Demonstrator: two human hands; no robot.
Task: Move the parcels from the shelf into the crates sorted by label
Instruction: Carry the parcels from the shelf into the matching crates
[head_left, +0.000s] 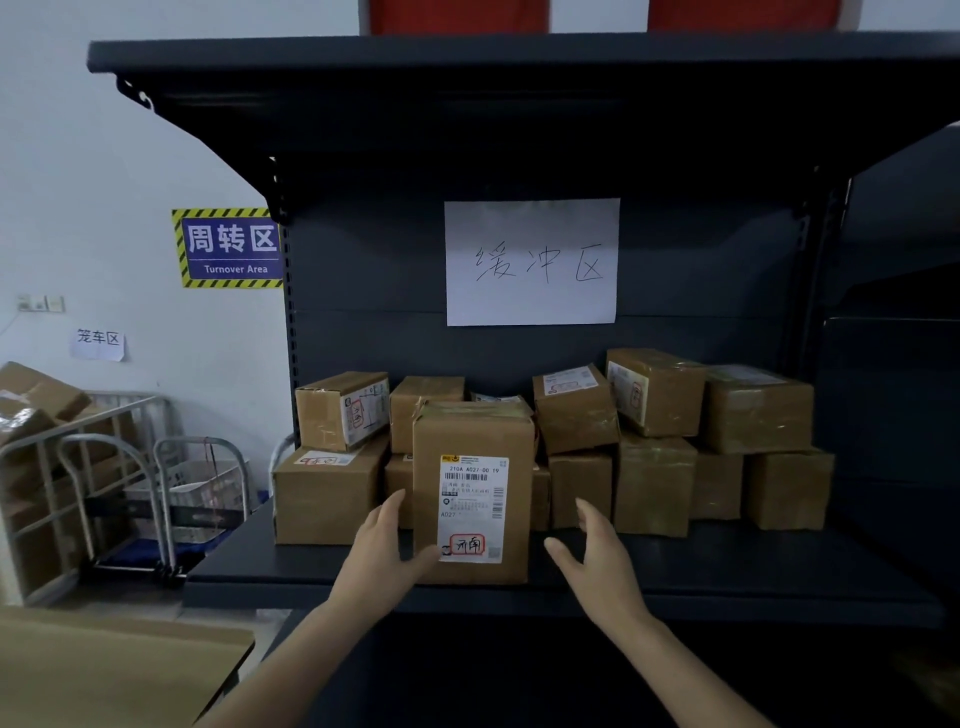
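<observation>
A: Dark shelf (727, 566), parcels piled along its back, and one tall parcel (472, 493) upright at the front edge, label (471, 509) facing out, likely so it's readable.

B: Left hand (382, 551) spread, touching its left side; right hand (597, 556) wide open, just beside it, holding nothing.

A: Crates? None seen. Several rear labels are hidden or blurred.

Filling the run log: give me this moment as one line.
stage: pickup | left hand: touching upright front parcel | right hand: open, just clear of it | parcel: on shelf | crates: not in view
</observation>
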